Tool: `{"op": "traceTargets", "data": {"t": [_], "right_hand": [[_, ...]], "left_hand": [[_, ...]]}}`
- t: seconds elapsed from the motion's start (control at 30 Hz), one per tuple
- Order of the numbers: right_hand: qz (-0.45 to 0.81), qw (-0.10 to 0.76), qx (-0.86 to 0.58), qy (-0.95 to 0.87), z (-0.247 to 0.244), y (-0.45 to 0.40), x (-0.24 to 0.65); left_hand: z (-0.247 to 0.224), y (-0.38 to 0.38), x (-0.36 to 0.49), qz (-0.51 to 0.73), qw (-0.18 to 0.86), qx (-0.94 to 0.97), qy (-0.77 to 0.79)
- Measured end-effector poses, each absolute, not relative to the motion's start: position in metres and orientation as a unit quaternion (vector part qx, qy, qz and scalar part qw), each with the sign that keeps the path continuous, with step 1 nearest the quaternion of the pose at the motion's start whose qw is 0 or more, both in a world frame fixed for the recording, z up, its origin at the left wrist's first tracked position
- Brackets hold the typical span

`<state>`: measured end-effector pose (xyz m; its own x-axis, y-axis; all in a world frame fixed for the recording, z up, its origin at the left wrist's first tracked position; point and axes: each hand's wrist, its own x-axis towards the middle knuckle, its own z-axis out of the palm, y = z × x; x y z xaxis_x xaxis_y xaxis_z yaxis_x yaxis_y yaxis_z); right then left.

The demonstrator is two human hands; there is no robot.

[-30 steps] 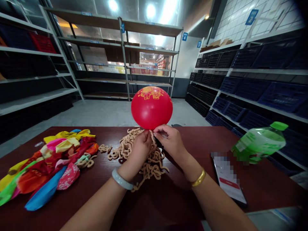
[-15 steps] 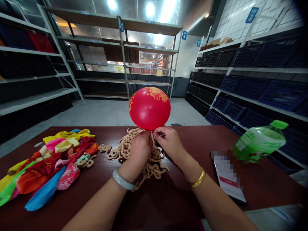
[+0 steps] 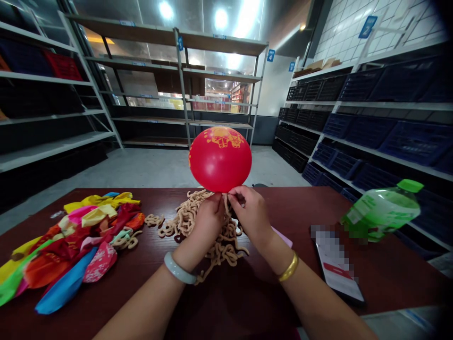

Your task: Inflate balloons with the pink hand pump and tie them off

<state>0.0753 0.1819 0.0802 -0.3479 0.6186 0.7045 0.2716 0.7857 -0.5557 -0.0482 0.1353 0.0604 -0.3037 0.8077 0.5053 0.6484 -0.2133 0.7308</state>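
Observation:
A blown-up red balloon (image 3: 220, 160) with yellow printed figures stands upright above my two hands. My left hand (image 3: 208, 217) is closed just under it, fingers around its neck, which is mostly hidden. Beside it my right hand (image 3: 249, 210) pinches with thumb and forefinger at the base of the balloon. A short length of beige cord (image 3: 226, 204) hangs between the two hands, at the right fingertips. Below and behind the hands lies a heap of curly beige cords (image 3: 186, 212) on the dark red table (image 3: 148, 283).
Several flat, multicoloured balloons (image 3: 67, 255) lie in a pile on the left. To the right are a phone (image 3: 338, 269) and a green-capped bottle (image 3: 385, 210) tilted over. A pale pink item (image 3: 282, 236) shows behind my right wrist. Shelves (image 3: 219, 42) and crates stand around the room.
The balloon has turned a little, so more of its yellow print faces me. Both hands stay at its neck with small finger shifts. The pale pink item now shows by my right wrist.

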Motion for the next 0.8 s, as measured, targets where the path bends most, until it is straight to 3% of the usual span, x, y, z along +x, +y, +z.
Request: {"op": "traceTargets", "data": {"t": [0.37, 0.57, 0.8], "right_hand": [[0.322, 0.476, -0.279, -0.769, 0.073, 0.199, 0.074], [0.438, 0.455, -0.258, -0.731, 0.066, 0.205, 0.074], [0.122, 0.47, -0.3, -0.821, 0.08, 0.189, 0.077]], "left_hand": [[0.059, 0.134, -0.049, 0.44, -0.01, 0.612, 0.657], [0.06, 0.135, -0.05, 0.433, 0.005, 0.622, 0.652], [0.061, 0.137, -0.051, 0.482, 0.09, 0.619, 0.613]]}}
